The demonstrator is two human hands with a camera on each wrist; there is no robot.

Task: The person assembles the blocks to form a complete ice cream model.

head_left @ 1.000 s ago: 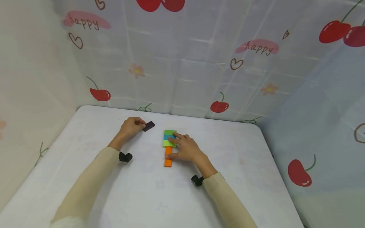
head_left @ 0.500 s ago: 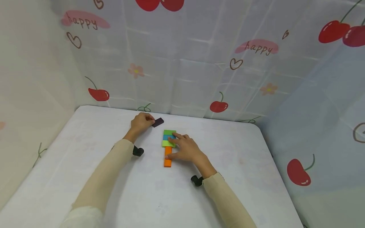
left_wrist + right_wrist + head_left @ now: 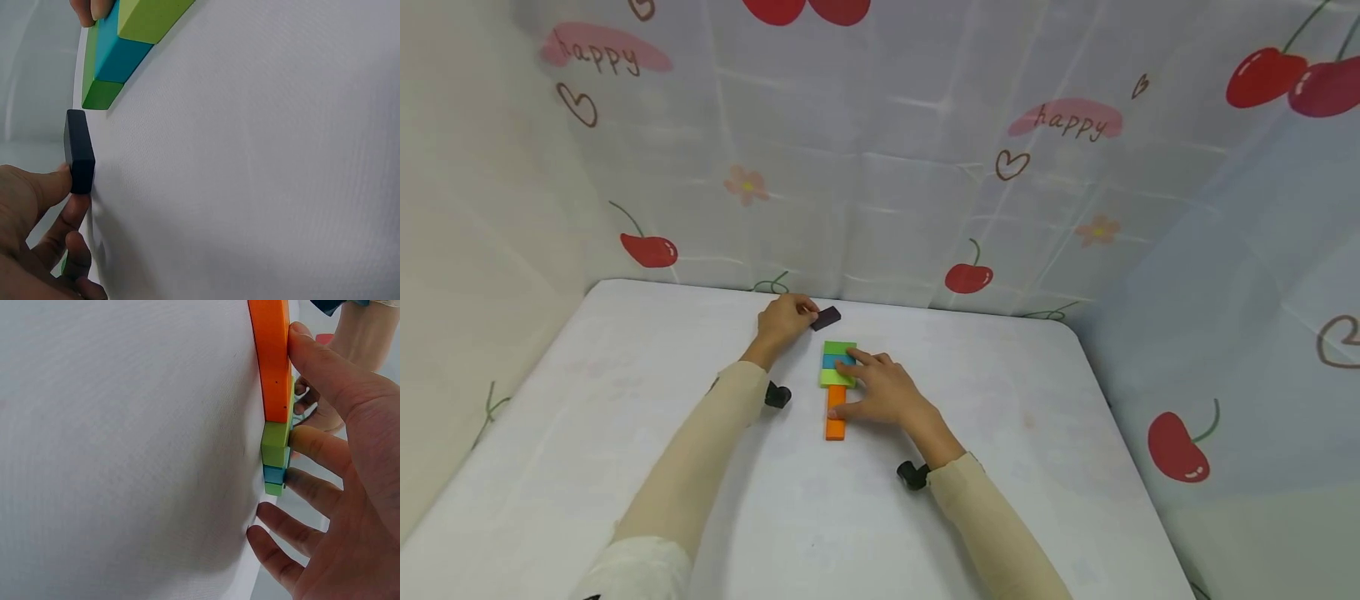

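Note:
In the head view my left hand (image 3: 781, 323) pinches one end of a dark, near-black rectangular block (image 3: 826, 318) between thumb and fingers. The same block (image 3: 79, 152) appears close up in the left wrist view; whether it touches the table is unclear. Just nearer to me lie a green block (image 3: 840, 347), a blue block (image 3: 831, 362) and a yellow-green block (image 3: 829, 378), side by side. An orange strip (image 3: 836, 428) extends from them towards me. My right hand (image 3: 887, 392) rests with spread fingers on these pieces, its thumb on the orange strip and fingertips on the coloured blocks.
A white-covered table (image 3: 1000, 467) bears everything. Behind it hangs a pale curtain (image 3: 895, 208) printed with cherries and hearts. A black wrist-camera piece (image 3: 778, 395) sticks out beside the left cuff, and another black piece (image 3: 913, 476) beside the right cuff.
My left hand has carried the dark block rightwards and slightly away from me, to a spot just beyond the green block. The right hand stays on the coloured pieces.

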